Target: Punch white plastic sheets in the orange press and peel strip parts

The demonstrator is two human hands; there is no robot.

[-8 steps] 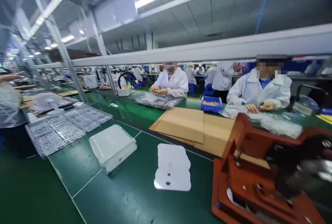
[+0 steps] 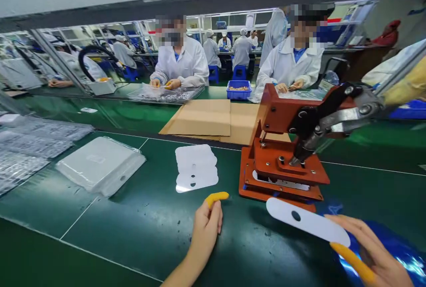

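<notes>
White strip (image 2: 308,222) is pinched by one end in your right hand (image 2: 377,247), in front of the orange press (image 2: 270,163). It could slip if that grip goes weak. Left of the press, your left hand (image 2: 205,227) curls narrow, looking empty.

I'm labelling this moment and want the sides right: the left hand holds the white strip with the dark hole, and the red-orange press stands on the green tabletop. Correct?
Not quite: the right hand holds the white strip with the dark hole, not the left; the head view shows this. The red-orange press does stand on the green tabletop.
</notes>
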